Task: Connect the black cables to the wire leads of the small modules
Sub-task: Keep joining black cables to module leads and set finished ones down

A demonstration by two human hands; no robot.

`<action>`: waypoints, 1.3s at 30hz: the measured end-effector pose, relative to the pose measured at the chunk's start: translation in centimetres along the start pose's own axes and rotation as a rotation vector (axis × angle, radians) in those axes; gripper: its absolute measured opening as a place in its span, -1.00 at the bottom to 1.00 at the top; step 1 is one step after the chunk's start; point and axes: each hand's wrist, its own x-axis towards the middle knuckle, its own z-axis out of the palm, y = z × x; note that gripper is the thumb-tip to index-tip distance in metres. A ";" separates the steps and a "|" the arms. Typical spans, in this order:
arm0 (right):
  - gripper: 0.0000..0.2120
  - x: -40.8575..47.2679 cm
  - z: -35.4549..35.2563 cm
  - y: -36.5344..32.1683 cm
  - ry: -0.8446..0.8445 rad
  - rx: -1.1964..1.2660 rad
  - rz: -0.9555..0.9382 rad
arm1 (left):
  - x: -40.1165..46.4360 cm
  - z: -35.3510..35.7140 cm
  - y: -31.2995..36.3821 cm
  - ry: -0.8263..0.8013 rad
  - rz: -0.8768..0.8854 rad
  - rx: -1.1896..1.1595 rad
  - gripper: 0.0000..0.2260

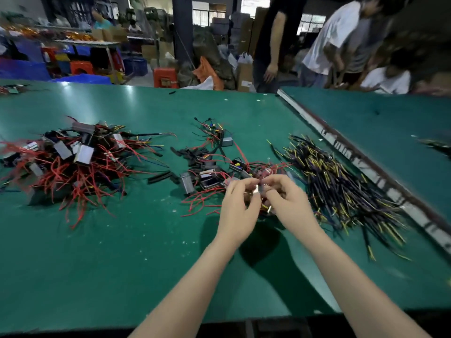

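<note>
My left hand point(238, 208) and my right hand point(290, 201) meet above the green table point(122, 252), fingertips together. Between them they pinch a small module with red wire leads point(262, 189); most of it is hidden by my fingers. A loose pile of small grey modules point(207, 172) with red leads lies just left of and behind my hands. To the right spreads a heap of black cables point(341, 189) with yellow tips. At the far left sits a bigger pile of modules with tangled red wires point(73, 162).
A metal strip point(366, 167) runs diagonally at the right, dividing this table from a second green one. Short black tube pieces point(159, 177) lie between the piles. Several people stand beyond the far right edge. Crates and boxes fill the background.
</note>
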 end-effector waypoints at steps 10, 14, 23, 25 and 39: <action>-0.82 -0.1 -3.3 2.0 0.205 -0.211 -0.028 | -1.0 -1.0 -1.5 0.051 0.130 0.092 -0.85; -0.94 -0.4 -2.6 1.8 0.034 -0.408 -0.128 | -0.8 -1.5 -1.9 0.097 0.049 0.052 -0.86; -0.66 -1.7 -1.4 1.7 -0.039 -1.135 -0.047 | -1.1 -1.3 -1.9 0.040 -0.033 0.016 -0.84; -0.63 -1.6 -1.1 1.2 -0.084 -1.245 0.011 | -1.0 -1.4 -1.8 0.039 -0.040 0.011 -0.87; -0.73 -2.1 0.1 -1.8 -0.160 -0.709 -0.275 | -0.3 -1.1 -0.6 -0.136 -0.426 -0.546 -0.72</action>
